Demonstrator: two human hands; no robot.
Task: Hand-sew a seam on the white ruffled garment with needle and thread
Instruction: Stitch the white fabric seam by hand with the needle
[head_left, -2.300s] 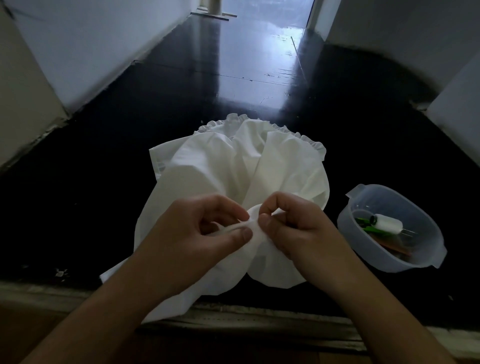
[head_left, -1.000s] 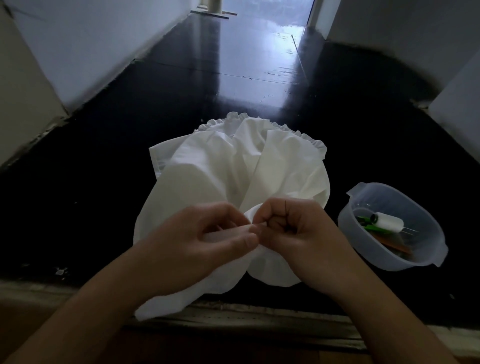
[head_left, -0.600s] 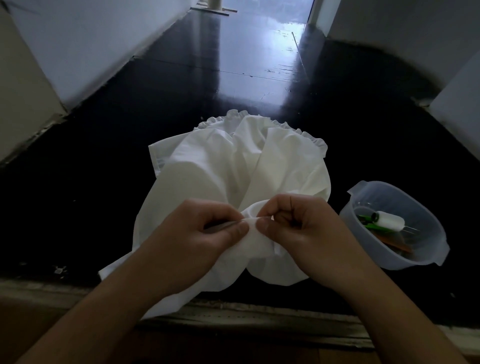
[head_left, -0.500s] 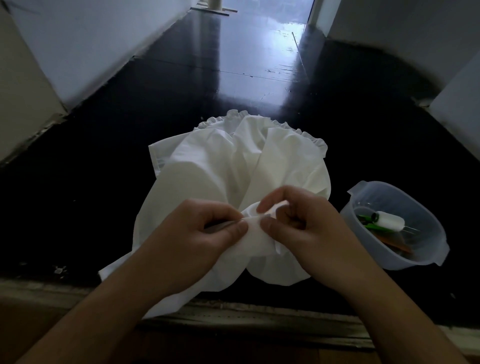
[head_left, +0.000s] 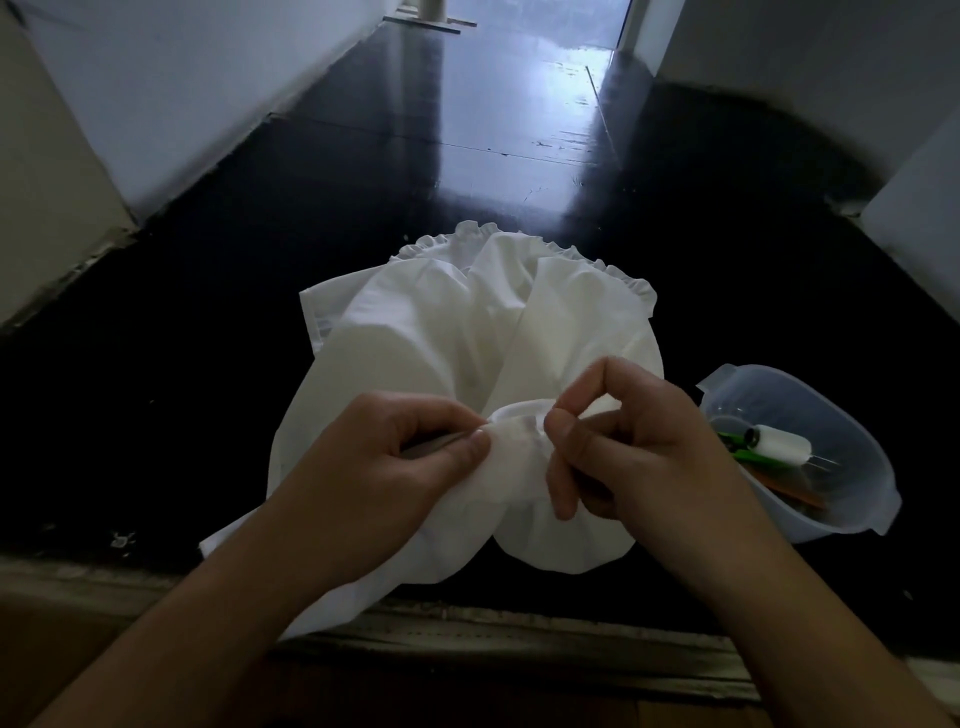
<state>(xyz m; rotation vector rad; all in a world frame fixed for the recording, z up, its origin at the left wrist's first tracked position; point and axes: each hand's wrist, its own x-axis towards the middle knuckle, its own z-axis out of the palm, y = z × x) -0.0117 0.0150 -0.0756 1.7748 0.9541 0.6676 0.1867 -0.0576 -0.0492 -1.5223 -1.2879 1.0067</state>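
mid-stitch: left hand (head_left: 395, 462) pinches the white ruffled garment (head_left: 467, 332) fold, right hand (head_left: 639, 447) pinches, presumably the unseen needle, pull-through comes next

There is a single view, from a camera worn on the person's head. It looks forward and steeply down, close over the left hand (head_left: 384, 467) and right hand (head_left: 639, 457), which sit low in the middle of the frame with both forearms entering from the bottom edge. The wide lens bends the walls (head_left: 182, 104) at the sides and takes in the dark floor (head_left: 467, 130) running away to the top. With only one camera, no other view shares the scene.
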